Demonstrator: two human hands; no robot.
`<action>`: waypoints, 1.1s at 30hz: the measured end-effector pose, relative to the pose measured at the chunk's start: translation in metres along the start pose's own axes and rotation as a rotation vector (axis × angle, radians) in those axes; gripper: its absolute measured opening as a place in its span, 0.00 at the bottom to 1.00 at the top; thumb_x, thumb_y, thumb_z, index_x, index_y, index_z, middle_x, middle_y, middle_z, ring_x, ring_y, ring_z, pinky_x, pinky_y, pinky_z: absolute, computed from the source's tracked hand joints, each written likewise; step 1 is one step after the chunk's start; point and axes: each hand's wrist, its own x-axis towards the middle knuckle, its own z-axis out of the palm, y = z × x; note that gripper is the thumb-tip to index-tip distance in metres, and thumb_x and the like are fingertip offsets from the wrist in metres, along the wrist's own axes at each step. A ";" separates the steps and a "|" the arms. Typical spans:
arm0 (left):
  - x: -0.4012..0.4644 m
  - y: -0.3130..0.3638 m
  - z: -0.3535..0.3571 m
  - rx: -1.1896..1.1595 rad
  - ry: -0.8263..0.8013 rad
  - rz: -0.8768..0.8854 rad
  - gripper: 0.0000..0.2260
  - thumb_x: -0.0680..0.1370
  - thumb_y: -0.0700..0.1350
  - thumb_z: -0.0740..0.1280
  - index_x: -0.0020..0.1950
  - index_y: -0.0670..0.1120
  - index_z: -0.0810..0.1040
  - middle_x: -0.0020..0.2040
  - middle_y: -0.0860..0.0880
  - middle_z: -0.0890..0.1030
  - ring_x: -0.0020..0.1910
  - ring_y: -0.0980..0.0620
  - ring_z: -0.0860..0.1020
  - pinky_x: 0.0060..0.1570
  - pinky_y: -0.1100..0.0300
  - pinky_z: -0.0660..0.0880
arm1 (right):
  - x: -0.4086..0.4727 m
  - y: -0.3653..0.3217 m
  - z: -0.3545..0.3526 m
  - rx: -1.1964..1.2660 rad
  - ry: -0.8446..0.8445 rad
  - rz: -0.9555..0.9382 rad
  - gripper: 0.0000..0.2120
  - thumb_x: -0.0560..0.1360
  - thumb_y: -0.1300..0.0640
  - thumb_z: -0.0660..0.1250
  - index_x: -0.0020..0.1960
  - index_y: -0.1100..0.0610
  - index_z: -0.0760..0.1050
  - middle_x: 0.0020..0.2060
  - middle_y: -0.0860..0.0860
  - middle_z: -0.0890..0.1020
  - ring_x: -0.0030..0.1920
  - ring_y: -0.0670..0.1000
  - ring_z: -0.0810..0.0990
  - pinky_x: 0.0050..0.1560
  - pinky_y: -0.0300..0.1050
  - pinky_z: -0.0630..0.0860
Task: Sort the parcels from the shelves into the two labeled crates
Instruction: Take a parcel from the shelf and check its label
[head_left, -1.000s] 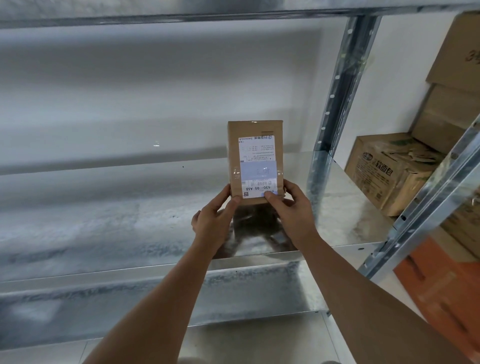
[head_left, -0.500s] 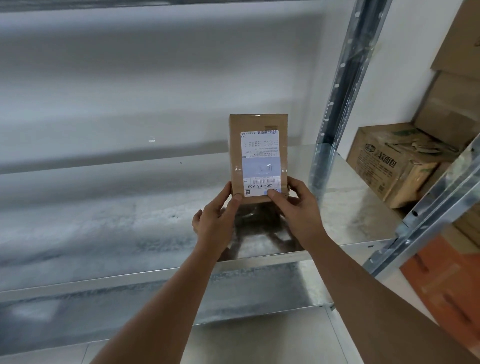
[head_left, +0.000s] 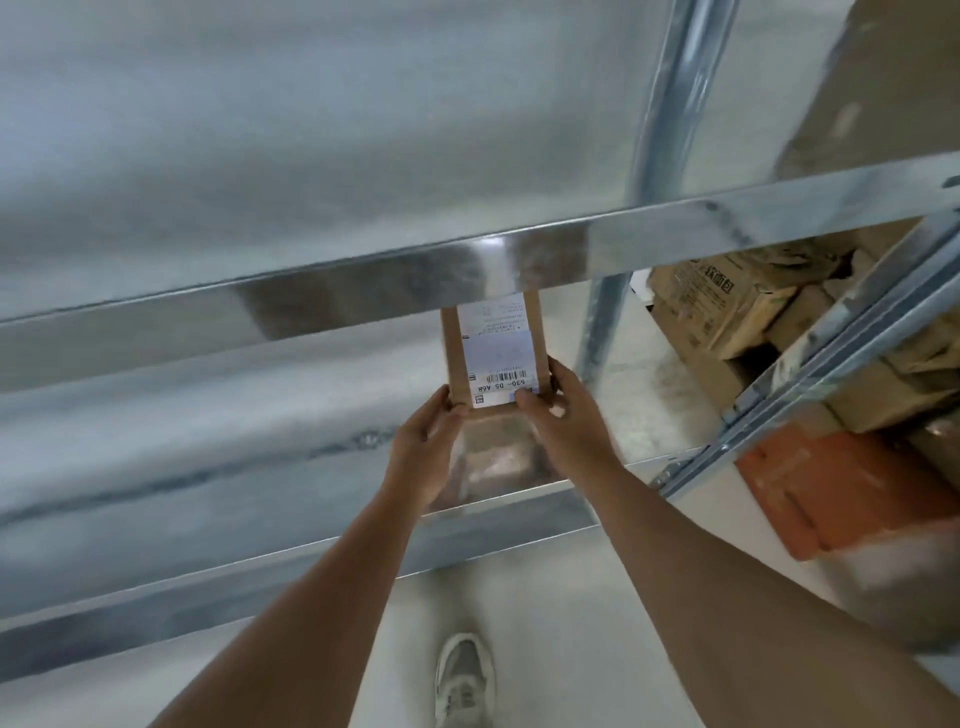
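Between our fingertips we held the brown parcel (head_left: 493, 358) upright above the metal shelf (head_left: 208, 467), left hand (head_left: 423, 457) and right hand (head_left: 569, 426) pinching its lower corners, label facing us.

A steel shelf rail (head_left: 467, 270) cuts off the top of the parcel (head_left: 493, 353) we see, hiding its upper label (head_left: 501, 345). The label's small print stays too faint for us to read. The cartons (head_left: 727, 306) at right appear motion-blurred, their edges smeared.
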 end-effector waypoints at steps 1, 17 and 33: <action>-0.015 0.011 -0.004 0.001 -0.017 -0.016 0.21 0.79 0.48 0.68 0.72 0.53 0.75 0.62 0.56 0.82 0.64 0.55 0.79 0.68 0.59 0.71 | -0.011 -0.010 -0.004 -0.004 -0.013 0.018 0.17 0.77 0.55 0.71 0.65 0.46 0.76 0.53 0.43 0.84 0.53 0.44 0.82 0.58 0.47 0.79; -0.267 0.150 -0.082 -0.062 -0.140 -0.261 0.22 0.80 0.32 0.65 0.74 0.42 0.71 0.62 0.45 0.80 0.55 0.51 0.78 0.42 0.74 0.74 | -0.261 -0.177 -0.031 -0.029 0.042 0.338 0.16 0.75 0.61 0.71 0.61 0.55 0.73 0.55 0.46 0.81 0.54 0.45 0.80 0.46 0.33 0.73; -0.494 0.316 -0.281 -0.159 -0.224 -0.112 0.29 0.75 0.33 0.71 0.73 0.49 0.71 0.59 0.46 0.82 0.55 0.46 0.83 0.57 0.46 0.80 | -0.493 -0.446 0.024 -0.074 0.229 0.179 0.16 0.78 0.51 0.64 0.64 0.50 0.76 0.53 0.50 0.84 0.53 0.51 0.82 0.55 0.50 0.80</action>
